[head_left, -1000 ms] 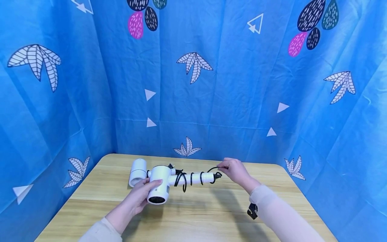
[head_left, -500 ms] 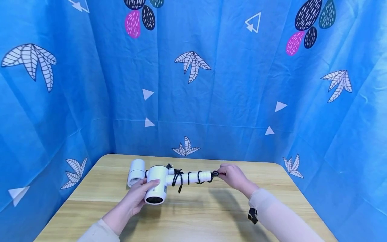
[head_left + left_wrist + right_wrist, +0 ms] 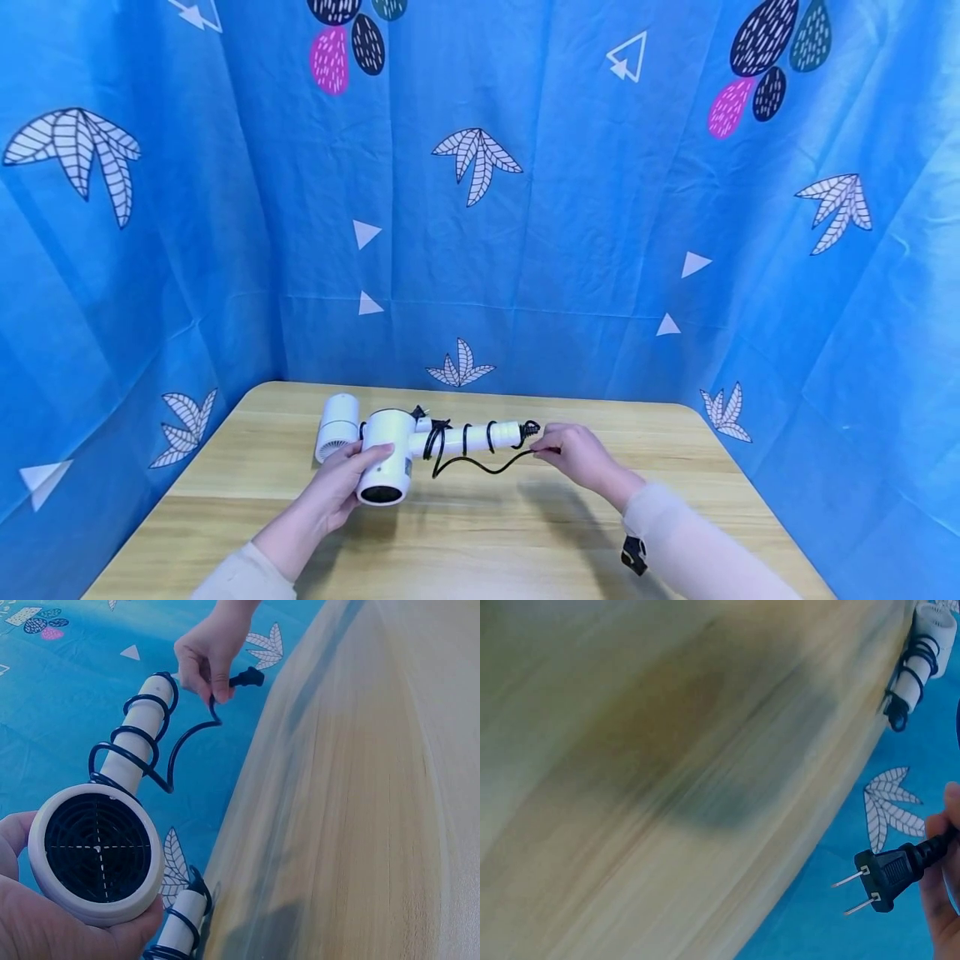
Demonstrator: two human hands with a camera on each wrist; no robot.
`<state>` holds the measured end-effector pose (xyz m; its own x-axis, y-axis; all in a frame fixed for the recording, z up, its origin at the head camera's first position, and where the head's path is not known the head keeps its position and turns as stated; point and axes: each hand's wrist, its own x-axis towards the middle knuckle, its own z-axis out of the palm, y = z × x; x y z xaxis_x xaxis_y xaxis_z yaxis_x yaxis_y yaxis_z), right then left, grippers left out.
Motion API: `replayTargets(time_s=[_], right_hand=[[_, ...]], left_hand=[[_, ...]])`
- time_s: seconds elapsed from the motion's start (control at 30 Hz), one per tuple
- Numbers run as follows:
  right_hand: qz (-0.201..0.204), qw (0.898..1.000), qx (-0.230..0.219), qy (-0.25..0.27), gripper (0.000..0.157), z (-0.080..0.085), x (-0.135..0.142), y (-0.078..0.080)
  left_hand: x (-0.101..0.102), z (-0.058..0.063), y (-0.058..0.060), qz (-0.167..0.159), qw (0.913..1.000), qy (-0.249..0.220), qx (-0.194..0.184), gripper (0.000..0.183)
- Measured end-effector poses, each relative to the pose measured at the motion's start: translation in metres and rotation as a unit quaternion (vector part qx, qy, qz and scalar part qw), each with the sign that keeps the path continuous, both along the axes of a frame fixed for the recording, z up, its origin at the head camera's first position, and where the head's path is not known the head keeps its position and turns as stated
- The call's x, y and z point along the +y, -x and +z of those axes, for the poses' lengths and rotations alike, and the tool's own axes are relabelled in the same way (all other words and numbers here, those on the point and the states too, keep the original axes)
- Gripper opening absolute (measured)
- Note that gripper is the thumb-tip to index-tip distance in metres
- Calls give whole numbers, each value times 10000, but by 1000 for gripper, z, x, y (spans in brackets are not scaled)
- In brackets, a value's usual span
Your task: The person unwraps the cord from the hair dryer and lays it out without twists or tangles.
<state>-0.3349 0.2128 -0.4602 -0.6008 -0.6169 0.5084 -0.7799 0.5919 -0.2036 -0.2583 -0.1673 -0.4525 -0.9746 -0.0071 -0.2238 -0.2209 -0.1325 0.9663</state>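
Observation:
My left hand [image 3: 337, 490] grips a white hair dryer [image 3: 388, 450] by its barrel, holding it above the table with the handle pointing right. A black cord [image 3: 191, 729] winds in several loops around that handle. From the loops a loose length sags over to my right hand [image 3: 581, 457], whose fingers pinch it close to the plug [image 3: 891, 876]. The plug has two bare prongs sticking out past the fingertips. In the left wrist view the dark round grille [image 3: 97, 847] of the dryer faces the camera, with the left thumb and fingers around its rim.
A second white hair dryer [image 3: 340, 423] lies at the back left of the wooden table [image 3: 480, 542], its handle wrapped in black cord and partly hidden behind the held one. Blue patterned cloth [image 3: 480, 250] hangs behind the table and along both sides.
My right hand has come down and drawn the cord in front of the handle's end, so a longer loose length hangs below the handle. The left hand keeps its grip on the dryer.

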Motion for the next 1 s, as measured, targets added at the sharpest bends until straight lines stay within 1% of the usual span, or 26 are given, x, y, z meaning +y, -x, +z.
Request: replayTargets(time_s=[0.13, 0.33, 0.57, 0.8, 1.0], right_hand=[[96, 9999, -74, 9, 14, 0, -1, -6], [203, 9996, -103, -152, 13, 5, 1, -15], [317, 9991, -127, -255, 14, 14, 5, -25], [605, 9970, 121, -460, 13, 26, 9, -35], [706, 9954, 134, -640, 14, 40, 11, -42]], left_hand=[[-1, -1, 0, -23, 10000, 17, -21, 82], [-1, -1, 0, -25, 10000, 50, -42, 80], [-2, -2, 1, 0, 10000, 7, -32, 80], [-1, -1, 1, -7, 10000, 44, -20, 78], [-1, -2, 0, 45, 9999, 107, -87, 77]])
